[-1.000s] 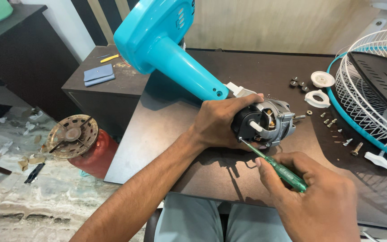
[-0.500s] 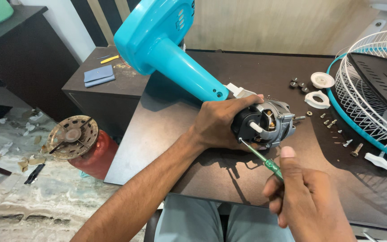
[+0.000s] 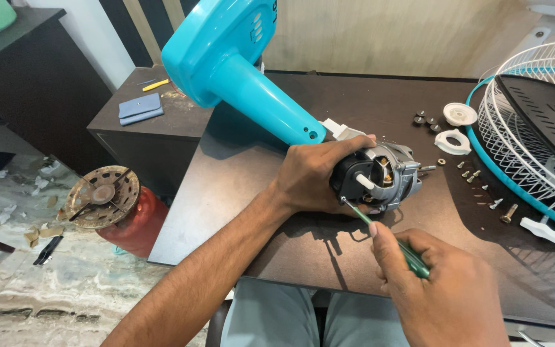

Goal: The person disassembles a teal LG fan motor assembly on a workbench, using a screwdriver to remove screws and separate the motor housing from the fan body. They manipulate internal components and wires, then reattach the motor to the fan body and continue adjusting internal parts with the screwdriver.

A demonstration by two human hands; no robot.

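- The left hand [image 3: 313, 177] sits at the centre of the frame, fingers wrapped tight around the back of the fan motor [image 3: 380, 177], thumb across its top.
- The right hand [image 3: 441, 289], at the lower right, is clenched around the green handle of a screwdriver [image 3: 387, 234]; the thin shaft angles up and left, its tip touching the motor's lower left edge.
- The motor lies on its side on the dark brown table [image 3: 239, 173], just right of centre: grey metal casing, black end cap, copper windings showing inside, a short white stub and a small shaft poking out.
- It joins the turquoise fan stand [image 3: 239, 64], which slants toward the upper left.
- Loose screws [image 3: 473, 175] and white plastic rings [image 3: 454, 141] lie to the right, near the fan grille [image 3: 534, 135].
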